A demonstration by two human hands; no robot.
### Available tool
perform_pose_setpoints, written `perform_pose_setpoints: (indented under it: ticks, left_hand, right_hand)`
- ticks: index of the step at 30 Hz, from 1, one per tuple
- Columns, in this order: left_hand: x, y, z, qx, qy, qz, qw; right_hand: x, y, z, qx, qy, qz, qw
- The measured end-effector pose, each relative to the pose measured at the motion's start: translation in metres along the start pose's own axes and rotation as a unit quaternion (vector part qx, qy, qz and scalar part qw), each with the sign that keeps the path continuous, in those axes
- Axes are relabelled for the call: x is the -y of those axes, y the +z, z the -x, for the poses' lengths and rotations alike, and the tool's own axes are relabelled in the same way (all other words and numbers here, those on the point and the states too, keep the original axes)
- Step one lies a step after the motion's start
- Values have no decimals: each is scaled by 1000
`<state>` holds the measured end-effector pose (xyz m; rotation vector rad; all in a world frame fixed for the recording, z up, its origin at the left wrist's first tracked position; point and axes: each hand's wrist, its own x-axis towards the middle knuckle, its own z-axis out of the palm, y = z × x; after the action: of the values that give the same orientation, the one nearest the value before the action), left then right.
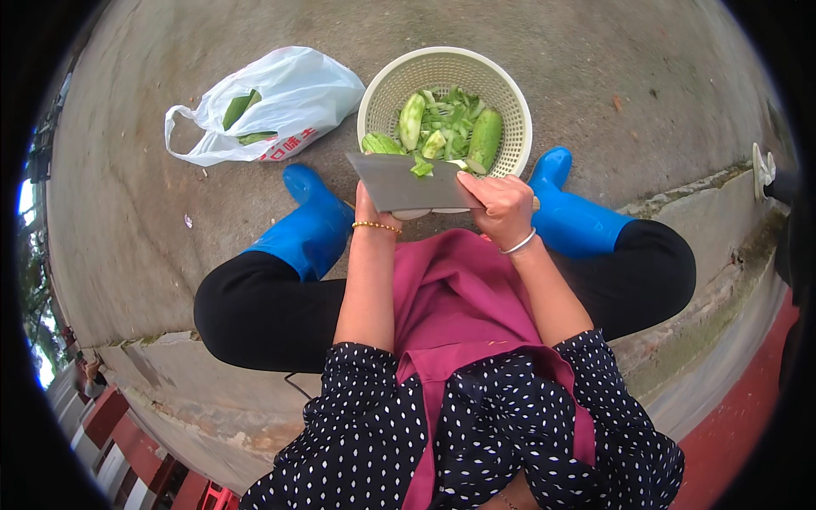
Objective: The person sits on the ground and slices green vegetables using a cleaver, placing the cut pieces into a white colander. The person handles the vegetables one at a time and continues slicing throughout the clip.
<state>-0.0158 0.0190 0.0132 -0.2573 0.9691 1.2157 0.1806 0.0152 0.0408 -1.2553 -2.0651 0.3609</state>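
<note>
My right hand (pixel 507 207) is closed around the handle of a broad cleaver (pixel 412 189), thumb against the blade. A scrap of green peel (pixel 422 167) sticks to the blade's upper part. My left hand (pixel 371 209) is behind the blade's left end; its fingers are hidden, and so is whatever they may hold. Just beyond the cleaver stands a cream plastic colander (pixel 516 102). In it lie a whole-looking green gourd (pixel 485 138), a partly peeled gourd (pixel 411 120), another green gourd (pixel 380 144) at the left and a heap of green peel (pixel 455 112).
A white plastic bag (pixel 293 92) with green pieces inside lies left of the colander. My blue boots (pixel 313 223) flank the colander on concrete ground. A low concrete ledge (pixel 680 197) runs at the right, where another person's shoe (pixel 762 172) shows.
</note>
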Motion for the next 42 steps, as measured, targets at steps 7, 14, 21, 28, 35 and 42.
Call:
perform_pose_setpoints:
  ticks: [7, 14, 21, 28, 35, 42]
  left_hand:
    - [7, -19, -17, 69, 38, -13, 997]
    - [8, 4, 0, 105, 30, -20, 994]
    - [9, -4, -1, 67, 35, -30, 997]
    - [7, -6, 6, 30, 19, -25, 999]
    - [5, 6, 5, 42, -17, -73, 996]
    - [4, -20, 1, 49, 27, -69, 996]
  right_hand:
    - [27, -23, -7, 17, -89, -58, 994]
    - [21, -16, -4, 11, -95, -37, 995]
    - [14, -8, -1, -11, -82, -20, 996]
    - [-11, 7, 5, -19, -55, 20, 998]
    - [-21, 13, 10, -54, 79, 0, 995]
    - [14, -10, -10, -26, -35, -19, 999]
